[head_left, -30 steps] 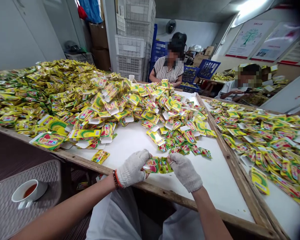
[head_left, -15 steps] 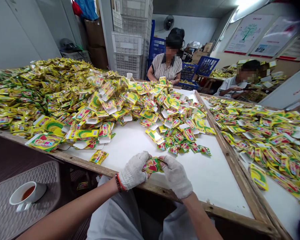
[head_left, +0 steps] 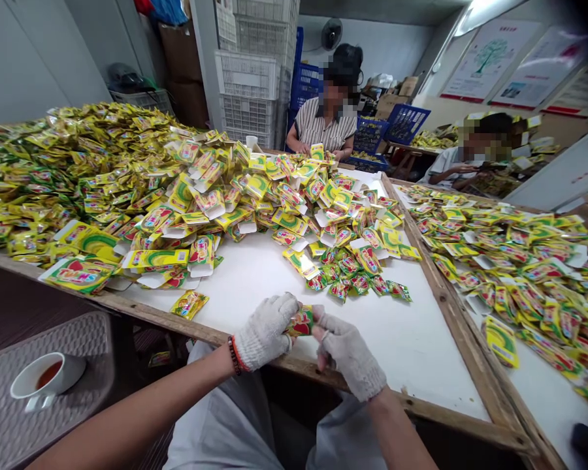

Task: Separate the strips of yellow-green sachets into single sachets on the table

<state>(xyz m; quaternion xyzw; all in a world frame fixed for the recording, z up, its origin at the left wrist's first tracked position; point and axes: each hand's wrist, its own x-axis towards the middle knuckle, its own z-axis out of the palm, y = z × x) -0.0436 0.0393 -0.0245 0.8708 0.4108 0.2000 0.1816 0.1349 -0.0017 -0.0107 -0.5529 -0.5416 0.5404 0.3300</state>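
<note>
My left hand (head_left: pixel 264 331) and my right hand (head_left: pixel 347 349), both in white knit gloves, pinch a folded strip of yellow-green foil sachets (head_left: pixel 301 321) between them. The strip is bunched up, and the gloves hide much of it. Both hands are over the near edge of a white-topped table (head_left: pixel 396 352). A loose sachet strip (head_left: pixel 190 304) lies to the left of my left hand. A long spread of sachets with white card tabs (head_left: pixel 294 222) lies beyond my hands, running back into a big heap (head_left: pixel 102 170).
A wooden rail (head_left: pixel 445 307) divides this table from another sachet-covered table (head_left: pixel 534 281) on the right. A cup of tea (head_left: pixel 46 375) stands on a grey woven mat (head_left: pixel 68 339) at left. Two co-workers (head_left: pixel 326 117) sit beyond, near stacked white crates (head_left: pixel 247 75).
The sachet strip, stretched wide a second ago, is now folded together into a short bundle. My hands have moved closer together. The view has tilted slightly.
</note>
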